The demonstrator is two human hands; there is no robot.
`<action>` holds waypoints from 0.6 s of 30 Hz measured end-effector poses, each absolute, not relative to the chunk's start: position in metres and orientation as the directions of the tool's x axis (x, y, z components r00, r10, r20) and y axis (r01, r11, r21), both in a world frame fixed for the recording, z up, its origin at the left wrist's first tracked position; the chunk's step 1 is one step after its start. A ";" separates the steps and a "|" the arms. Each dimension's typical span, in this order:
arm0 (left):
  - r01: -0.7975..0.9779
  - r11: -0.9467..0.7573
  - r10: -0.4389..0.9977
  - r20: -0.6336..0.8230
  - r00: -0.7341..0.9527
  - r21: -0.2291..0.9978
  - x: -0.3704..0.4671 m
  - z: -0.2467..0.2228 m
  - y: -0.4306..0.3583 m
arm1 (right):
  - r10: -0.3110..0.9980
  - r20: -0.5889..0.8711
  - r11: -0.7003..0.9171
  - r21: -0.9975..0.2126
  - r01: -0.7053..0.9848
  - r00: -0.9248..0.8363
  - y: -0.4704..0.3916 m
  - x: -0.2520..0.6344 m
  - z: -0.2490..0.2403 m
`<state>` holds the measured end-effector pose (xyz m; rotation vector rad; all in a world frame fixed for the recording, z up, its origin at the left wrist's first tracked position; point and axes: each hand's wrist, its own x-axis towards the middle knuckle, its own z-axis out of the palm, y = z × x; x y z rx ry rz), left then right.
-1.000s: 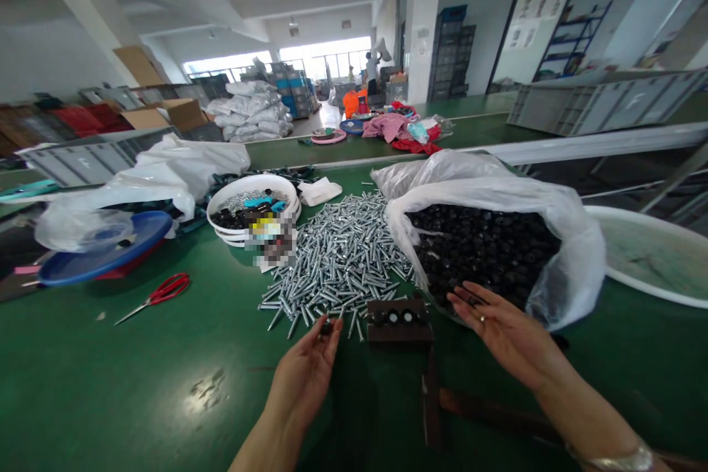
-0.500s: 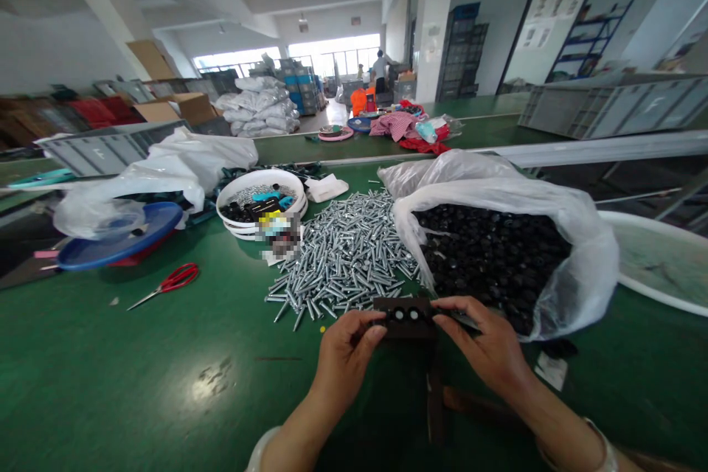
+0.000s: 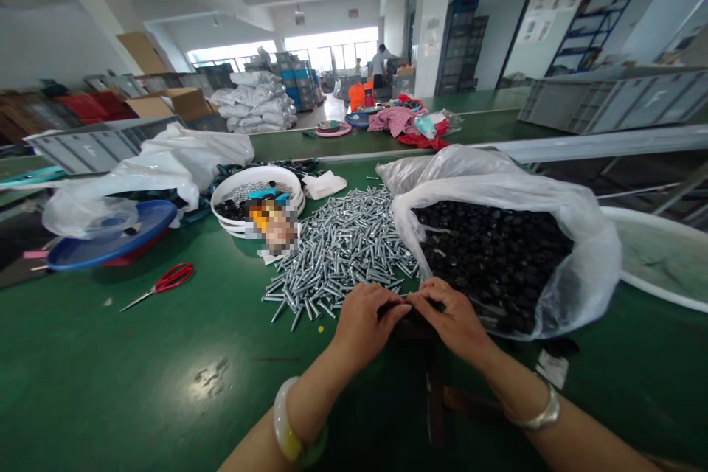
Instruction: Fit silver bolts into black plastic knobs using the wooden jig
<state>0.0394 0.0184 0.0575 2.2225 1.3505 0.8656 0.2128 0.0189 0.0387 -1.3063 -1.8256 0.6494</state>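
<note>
My left hand (image 3: 368, 321) and my right hand (image 3: 450, 317) meet over a dark block (image 3: 412, 330) near the table's front. The fingertips of both are pinched together, almost touching; what lies between them is too small to tell. The hands cover most of the block's top. Just beyond them spreads a heap of silver screws (image 3: 348, 243). To the right, an open clear plastic bag (image 3: 594, 258) holds many small black parts (image 3: 498, 258).
Red-handled scissors (image 3: 174, 276) lie on the green table (image 3: 138, 383) at the left. Behind them stand a blue tray (image 3: 110, 243) and stacked white bowls (image 3: 221, 217). A white round tray (image 3: 664, 287) is at the far right. A person (image 3: 379, 66) stands far back.
Both hands have moved inward over the dark block and their fingertips have come together. The two round pieces seen on the block are now covered. The view has shifted slightly.
</note>
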 end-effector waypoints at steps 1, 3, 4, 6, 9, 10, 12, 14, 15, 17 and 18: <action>0.617 -0.439 0.898 0.298 0.323 0.653 0.039 0.054 0.021 | 0.946 0.286 0.324 -0.785 0.528 -0.154 0.019 0.211 0.038; 0.549 -0.390 0.920 0.283 0.273 0.739 0.038 0.047 0.025 | 0.953 0.281 0.297 -0.802 0.519 -0.111 0.018 0.209 0.037; 0.513 -0.358 0.932 0.268 0.242 0.781 0.038 0.044 0.026 | 0.957 0.277 0.282 -0.808 0.517 -0.089 0.017 0.207 0.036; 0.449 -0.283 0.958 0.225 0.179 0.848 0.039 0.038 0.027 | 0.967 0.251 0.239 -0.827 0.508 -0.047 0.016 0.205 0.033; 0.433 -0.210 0.978 0.186 0.099 0.876 0.042 0.033 0.025 | 0.978 0.209 0.184 -0.857 0.482 -0.001 0.015 0.202 0.028; 0.446 -0.203 0.979 0.185 0.084 0.872 0.043 0.032 0.025 | 0.979 0.204 0.179 -0.863 0.472 0.003 0.015 0.201 0.027; 0.465 -0.195 0.980 0.187 0.065 0.863 0.045 0.030 0.024 | 0.977 0.213 0.195 -0.868 0.457 -0.013 0.015 0.200 0.025; 0.451 -0.179 0.983 0.175 0.049 0.875 0.046 0.028 0.024 | 0.972 0.230 0.225 -0.862 0.454 -0.047 0.015 0.199 0.025; 0.434 -0.167 0.985 0.167 0.039 0.885 0.047 0.026 0.024 | 0.970 0.236 0.238 -0.856 0.459 -0.064 0.015 0.198 0.024; 0.393 -0.150 0.987 0.158 0.013 0.907 0.049 0.024 0.023 | 0.968 0.233 0.247 -0.846 0.472 -0.089 0.016 0.195 0.024; 0.373 -0.146 0.987 0.158 -0.003 0.916 0.050 0.022 0.022 | 0.970 0.225 0.242 -0.848 0.472 -0.092 0.016 0.195 0.024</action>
